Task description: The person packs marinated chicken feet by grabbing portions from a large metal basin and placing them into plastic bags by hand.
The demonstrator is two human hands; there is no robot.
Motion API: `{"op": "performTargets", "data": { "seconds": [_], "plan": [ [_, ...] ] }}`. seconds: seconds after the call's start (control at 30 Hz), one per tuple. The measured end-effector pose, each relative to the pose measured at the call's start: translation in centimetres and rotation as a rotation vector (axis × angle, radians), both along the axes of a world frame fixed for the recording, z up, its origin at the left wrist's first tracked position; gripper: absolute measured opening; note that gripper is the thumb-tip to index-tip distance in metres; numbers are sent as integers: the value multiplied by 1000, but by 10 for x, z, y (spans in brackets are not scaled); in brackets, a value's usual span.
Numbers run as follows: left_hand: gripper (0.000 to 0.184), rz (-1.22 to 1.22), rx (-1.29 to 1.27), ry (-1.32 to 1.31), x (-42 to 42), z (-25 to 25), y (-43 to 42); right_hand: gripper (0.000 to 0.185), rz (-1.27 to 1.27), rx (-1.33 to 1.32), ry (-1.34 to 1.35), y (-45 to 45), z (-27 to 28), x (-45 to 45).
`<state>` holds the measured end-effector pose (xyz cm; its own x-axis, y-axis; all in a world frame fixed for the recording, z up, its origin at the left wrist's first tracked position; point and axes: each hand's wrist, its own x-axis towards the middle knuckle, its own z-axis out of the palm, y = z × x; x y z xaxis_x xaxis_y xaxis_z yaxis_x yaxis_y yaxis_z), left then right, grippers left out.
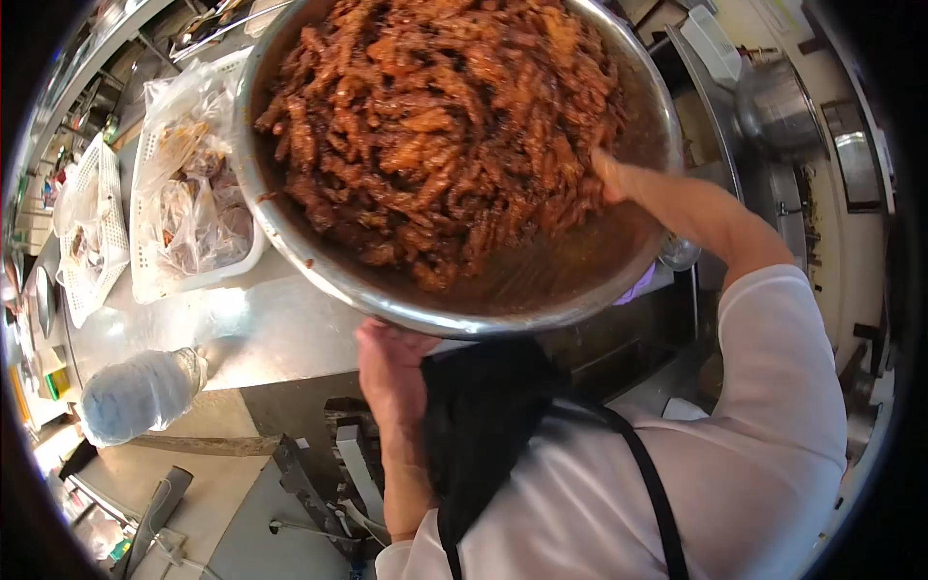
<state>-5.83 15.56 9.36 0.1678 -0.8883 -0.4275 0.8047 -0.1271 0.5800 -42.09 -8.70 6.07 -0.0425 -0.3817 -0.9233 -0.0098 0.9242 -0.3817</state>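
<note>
A heap of glossy red-brown pieces of food point(445, 126) fills most of a wide metal bowl point(416, 317), leaving bare, sauce-smeared metal along the near and right sides. The bowl appears beyond the near edge of the steel table point(290, 333) in part, its near rim close to the person's apron point(493, 406). The right hand point(611, 177) reaches over the right rim into the food; its fingers are largely hidden, so its grip cannot be told. The left hand point(394, 362) is under the near rim, touching it, fingers mostly concealed; how far they close cannot be told. Left of the bowl, two white perforated baskets point(142, 251) hold clear plastic bags point(198, 217). A plastic-wrapped bundle point(145, 394) is at the table's near edge, farther left.
</note>
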Motion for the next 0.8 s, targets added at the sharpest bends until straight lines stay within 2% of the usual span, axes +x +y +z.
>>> {"op": "performTargets", "data": {
  "seconds": [0.07, 0.17, 0.23, 0.37, 0.4, 0.43, 0.47, 0.5, 0.6, 0.63, 0.73, 0.8],
  "plan": [
    [54, 31, 104, -141, -10, 4, -16, 76, -11, 67, 122, 16, -44, 2],
    [54, 1, 114, -204, 8, 11, -35, 77, -395, 76, -49, 48, -35, 66],
    [55, -10, 136, -221, 14, 14, -41, 70, -290, 145, -281, 55, -72, 72],
    [58, -28, 222, -244, 28, 11, -43, 62, 18, -91, -492, 65, -84, 123],
    [58, -48, 242, -257, 32, 9, -47, 60, -105, -59, -516, 65, -80, 136],
    [58, 15, 264, -159, 32, 17, -55, 58, -225, -31, -536, 63, -72, 147],
    [60, 86, 292, -178, 31, 30, -66, 57, -341, 2, -560, 62, -68, 154],
    [59, 39, 242, -197, 44, 21, -68, 59, -385, -12, -533, 60, -68, 159],
    [56, -14, 187, -219, 83, 13, -83, 66, -591, -51, -734, 53, -18, 191],
    [54, -22, 184, -218, 85, 15, -88, 70, -589, -46, -753, 49, 7, 201],
    [49, 71, 170, -127, 80, 32, -101, 60, -676, -242, -811, 27, 31, 204],
    [47, -33, 96, -172, 90, 22, -97, 52, -606, -445, -966, 10, 70, 202]
  ]
}}
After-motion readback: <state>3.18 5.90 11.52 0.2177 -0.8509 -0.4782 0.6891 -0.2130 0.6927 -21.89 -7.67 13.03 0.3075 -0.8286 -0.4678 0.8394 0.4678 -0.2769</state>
